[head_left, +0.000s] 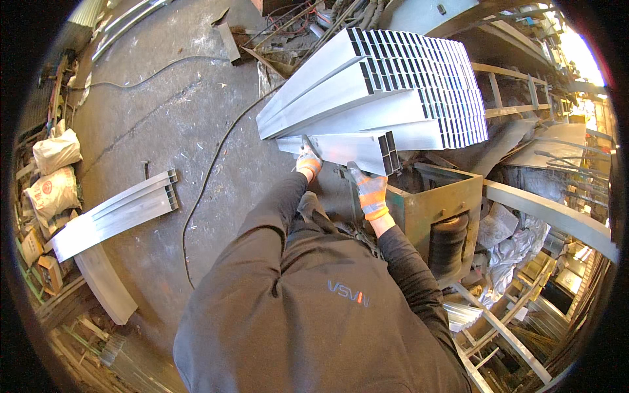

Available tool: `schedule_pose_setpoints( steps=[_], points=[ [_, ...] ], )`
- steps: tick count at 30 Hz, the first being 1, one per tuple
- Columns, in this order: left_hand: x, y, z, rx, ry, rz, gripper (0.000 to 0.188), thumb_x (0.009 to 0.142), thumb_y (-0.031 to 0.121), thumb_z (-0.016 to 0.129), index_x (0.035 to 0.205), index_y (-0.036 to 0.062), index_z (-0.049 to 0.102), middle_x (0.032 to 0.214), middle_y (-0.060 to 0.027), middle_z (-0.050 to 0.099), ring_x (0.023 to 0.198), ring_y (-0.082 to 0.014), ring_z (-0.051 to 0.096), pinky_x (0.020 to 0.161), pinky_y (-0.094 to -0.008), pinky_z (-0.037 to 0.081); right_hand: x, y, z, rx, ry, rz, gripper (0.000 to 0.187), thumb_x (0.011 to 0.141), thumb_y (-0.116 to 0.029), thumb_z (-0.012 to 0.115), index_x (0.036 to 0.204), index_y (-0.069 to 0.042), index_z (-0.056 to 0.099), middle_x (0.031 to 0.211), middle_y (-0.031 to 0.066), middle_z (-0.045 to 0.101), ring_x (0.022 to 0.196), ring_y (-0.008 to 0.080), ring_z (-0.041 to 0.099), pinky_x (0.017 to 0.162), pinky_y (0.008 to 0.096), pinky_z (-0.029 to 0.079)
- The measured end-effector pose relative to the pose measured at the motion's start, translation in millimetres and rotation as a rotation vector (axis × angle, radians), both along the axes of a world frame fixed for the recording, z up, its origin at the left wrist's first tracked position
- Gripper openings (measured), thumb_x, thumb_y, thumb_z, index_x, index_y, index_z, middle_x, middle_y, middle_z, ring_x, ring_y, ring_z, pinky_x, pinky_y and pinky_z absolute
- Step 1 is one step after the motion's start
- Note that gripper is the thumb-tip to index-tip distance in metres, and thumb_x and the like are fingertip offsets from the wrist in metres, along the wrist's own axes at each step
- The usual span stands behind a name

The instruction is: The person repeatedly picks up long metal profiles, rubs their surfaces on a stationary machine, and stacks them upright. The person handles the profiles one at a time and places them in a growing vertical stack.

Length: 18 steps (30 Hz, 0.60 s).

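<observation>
A long silvery metal profile (pixel 341 148) with hollow cells at its end lies across the front of my body, beside a big stack of like profiles. My left hand (pixel 309 162), in a grey and orange glove, grips its near edge toward the left, thumb on top. Closer to the open end, my right hand (pixel 371 191) holds the same profile, thumb up and fingers partly hidden under it. Just beyond rises the stack of metal profiles (pixel 386 114), their open ends facing right in a grid.
A rusty metal box frame (pixel 445 196) with a dark coil stands right of my right arm. Several more profiles (pixel 124 209) lie on the left floor, near white sacks (pixel 56 154). A dark cable (pixel 211 157) crosses the concrete floor. Metal ladder-like frames (pixel 508 327) lie at lower right.
</observation>
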<state>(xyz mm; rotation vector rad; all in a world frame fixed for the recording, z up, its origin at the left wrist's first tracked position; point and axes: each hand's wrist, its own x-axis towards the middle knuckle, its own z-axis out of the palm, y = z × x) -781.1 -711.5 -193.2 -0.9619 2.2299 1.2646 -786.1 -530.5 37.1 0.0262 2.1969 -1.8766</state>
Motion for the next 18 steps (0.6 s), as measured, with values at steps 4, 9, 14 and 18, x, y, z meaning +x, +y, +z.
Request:
schedule_pose_setpoints(
  steps=[4,9,14,18],
  points=[
    [-16.3,1.7,-22.7,0.033,-0.008,-0.001,0.103,0.099,0.015,0.067,0.179,-0.0012,0.005,0.143,-0.0408,0.067,0.133,-0.0513,0.068,0.116,-0.0512,0.053,-23.2,-0.6,-10.7,0.137,-0.012,0.003,0.036,0.093,-0.007,0.092,0.124,0.005,0.079,0.119,0.0063,0.082,0.104,0.0163,0.073,0.095,0.0377,0.058],
    [-41.4,12.8,-34.5,0.015,0.077,0.035,0.099,0.1,0.016,0.066,0.179,-0.0021,0.01,0.151,-0.0416,0.06,0.138,-0.0529,0.064,0.118,-0.0508,0.052,-63.9,19.7,-29.7,0.97,0.44,0.369,0.048,0.096,-0.022,0.09,0.134,0.005,0.076,0.116,0.0137,0.082,0.101,0.0198,0.073,0.094,0.0376,0.057],
    [-63.8,22.3,-37.1,0.059,0.08,0.022,0.099,0.096,0.034,0.081,0.172,-0.0064,0.032,0.16,-0.0349,0.058,0.148,-0.0475,0.059,0.122,-0.0467,0.049,-78.2,26.8,-28.2,0.6,0.066,-0.13,0.056,0.097,-0.014,0.086,0.148,0.0,0.068,0.126,0.0141,0.077,0.111,0.0213,0.073,0.099,0.0371,0.059],
    [-82.5,35.8,-69.2,0.081,0.007,0.037,0.066,0.096,0.039,0.084,0.14,-0.0048,0.062,0.133,-0.0293,0.075,0.128,-0.0445,0.071,0.107,-0.0477,0.057,-76.0,35.7,-15.1,-0.319,-0.182,-0.448,0.058,0.095,0.0,0.083,0.15,0.003,0.064,0.136,0.0127,0.073,0.118,0.0232,0.072,0.104,0.032,0.059]
  ],
)
